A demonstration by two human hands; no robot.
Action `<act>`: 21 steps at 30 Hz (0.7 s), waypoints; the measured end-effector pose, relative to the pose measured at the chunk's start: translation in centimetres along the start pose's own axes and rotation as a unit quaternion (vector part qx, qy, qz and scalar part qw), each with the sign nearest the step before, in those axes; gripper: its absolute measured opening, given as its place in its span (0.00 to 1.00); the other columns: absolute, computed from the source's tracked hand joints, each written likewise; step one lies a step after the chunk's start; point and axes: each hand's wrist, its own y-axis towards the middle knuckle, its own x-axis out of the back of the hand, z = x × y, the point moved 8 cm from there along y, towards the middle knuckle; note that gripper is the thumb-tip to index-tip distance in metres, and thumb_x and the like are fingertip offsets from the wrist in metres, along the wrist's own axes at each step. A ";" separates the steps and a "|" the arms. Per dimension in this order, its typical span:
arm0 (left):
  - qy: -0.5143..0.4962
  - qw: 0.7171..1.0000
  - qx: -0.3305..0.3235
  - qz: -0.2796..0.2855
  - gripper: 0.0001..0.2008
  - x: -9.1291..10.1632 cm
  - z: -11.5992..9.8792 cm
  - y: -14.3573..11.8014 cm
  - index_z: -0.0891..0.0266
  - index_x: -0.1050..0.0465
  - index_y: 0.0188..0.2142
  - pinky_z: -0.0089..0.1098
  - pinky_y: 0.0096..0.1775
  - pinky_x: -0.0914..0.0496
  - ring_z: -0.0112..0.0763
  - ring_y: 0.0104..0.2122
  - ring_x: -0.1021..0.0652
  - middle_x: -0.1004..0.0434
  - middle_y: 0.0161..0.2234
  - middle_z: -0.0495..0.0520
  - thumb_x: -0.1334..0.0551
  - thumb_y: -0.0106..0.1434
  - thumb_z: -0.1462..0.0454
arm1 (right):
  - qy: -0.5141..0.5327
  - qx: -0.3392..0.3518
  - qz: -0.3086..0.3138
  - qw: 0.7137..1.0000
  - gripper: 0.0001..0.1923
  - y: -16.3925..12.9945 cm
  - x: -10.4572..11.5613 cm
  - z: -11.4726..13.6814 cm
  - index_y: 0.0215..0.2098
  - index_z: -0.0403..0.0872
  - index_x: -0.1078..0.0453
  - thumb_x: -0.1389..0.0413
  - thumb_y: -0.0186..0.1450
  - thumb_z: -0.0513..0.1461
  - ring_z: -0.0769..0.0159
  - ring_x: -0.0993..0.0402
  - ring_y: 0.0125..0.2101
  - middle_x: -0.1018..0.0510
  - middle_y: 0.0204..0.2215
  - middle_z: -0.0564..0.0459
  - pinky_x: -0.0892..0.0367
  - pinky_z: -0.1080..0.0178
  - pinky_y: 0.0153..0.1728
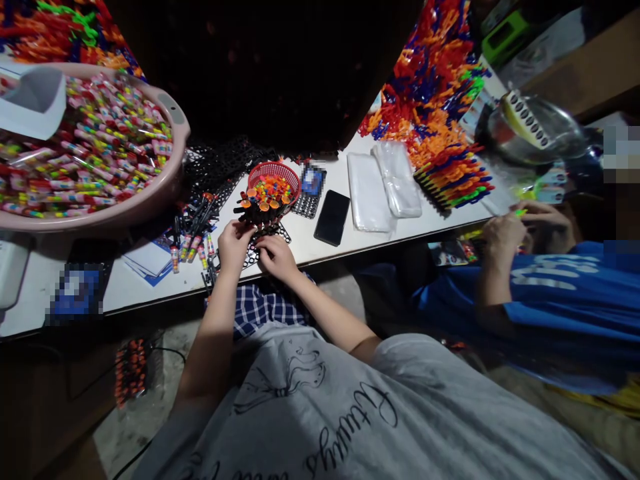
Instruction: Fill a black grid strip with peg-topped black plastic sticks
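Observation:
At the table's front edge, my left hand point(235, 245) has its fingers closed beside a cluster of black pieces with orange round tops point(265, 205). My right hand point(277, 255) is next to it, fingers curled in at a black perforated sheet point(253, 252). What either hand pinches is dark and too small to name. Just behind the cluster stands a red plastic basket point(274, 168) with small orange and multicoloured pieces in it. Small tubes of coloured candy point(193, 247) and black parts lie left of my left hand.
A large pink tub point(183, 133) of candy tubes stands left. A black phone point(332, 217) and clear plastic bags point(370, 193) lie to the right. Orange, red and blue plastic pieces point(435, 120) are heaped beyond. A co-worker in a blue shirt point(560, 287) works at the right.

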 end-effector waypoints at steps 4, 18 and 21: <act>0.101 0.993 -0.022 0.057 0.06 -0.4 -0.5 0.3 0.62 0.28 0.27 0.32 0.39 0.28 0.37 0.34 0.20 0.20 0.29 0.53 0.33 0.51 0.70 | 0.009 0.009 -0.015 1.000 0.12 0.1 0.3 0.3 0.36 0.48 0.28 0.54 0.66 0.35 0.59 0.29 0.40 0.22 0.38 0.47 0.34 0.55 0.45; 0.198 0.973 -0.104 0.062 0.04 -0.9 -0.8 0.1 0.60 0.22 0.30 0.32 0.37 0.29 0.39 0.34 0.20 0.18 0.31 0.55 0.35 0.55 0.69 | 0.006 0.003 -0.004 1.000 0.11 -0.1 0.2 0.2 0.36 0.48 0.29 0.53 0.66 0.35 0.60 0.30 0.41 0.22 0.38 0.48 0.35 0.56 0.46; 0.210 0.968 -0.121 0.070 0.05 -1.0 -0.5 0.3 0.60 0.21 0.31 0.32 0.39 0.29 0.39 0.34 0.21 0.18 0.32 0.56 0.36 0.55 0.70 | 0.013 0.008 -0.010 1.000 0.11 -0.1 0.1 0.0 0.37 0.48 0.29 0.53 0.67 0.35 0.60 0.30 0.42 0.22 0.39 0.48 0.35 0.56 0.47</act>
